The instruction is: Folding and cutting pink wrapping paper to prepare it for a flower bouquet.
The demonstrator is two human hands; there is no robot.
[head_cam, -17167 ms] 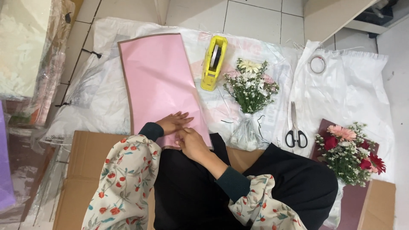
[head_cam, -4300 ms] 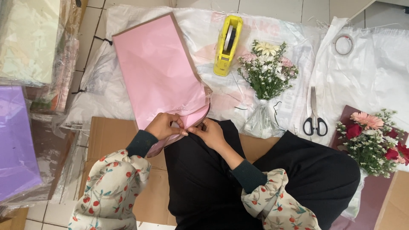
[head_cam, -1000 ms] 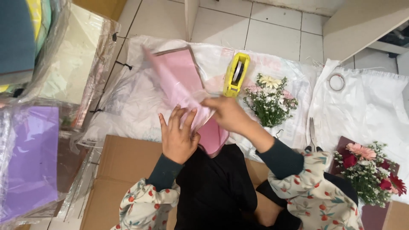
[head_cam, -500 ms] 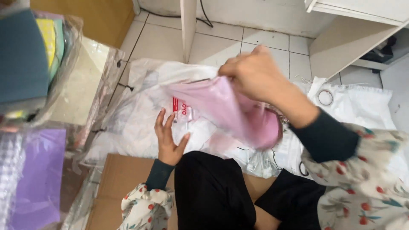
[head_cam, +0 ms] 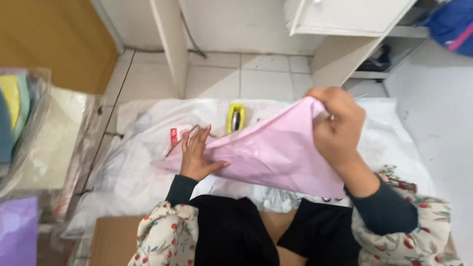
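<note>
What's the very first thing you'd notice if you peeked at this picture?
A big pink sheet of wrapping paper fills the middle, lifted off the floor. The right hand pinches its raised corner up high, while the left hand presses the lower end down on the white plastic sheet. Just behind the paper, a yellow tape dispenser peeks out on the floor.

Floor: pale square tiles point(head_cam: 256, 79) with grey grout, evenly lit, no hard shadows. White furniture along the far side: an upright post point(head_cam: 170, 47), a cabinet point(head_cam: 345, 17) with an open shelf point(head_cam: 401, 32) below to the right; a tan wooden panel point(head_cam: 51, 42) fills the upper left corner. White plastic sheeting point(head_cam: 138, 162) covers the floor in the middle, a cardboard sheet point(head_cam: 113, 241) lies at the near edge.
</note>
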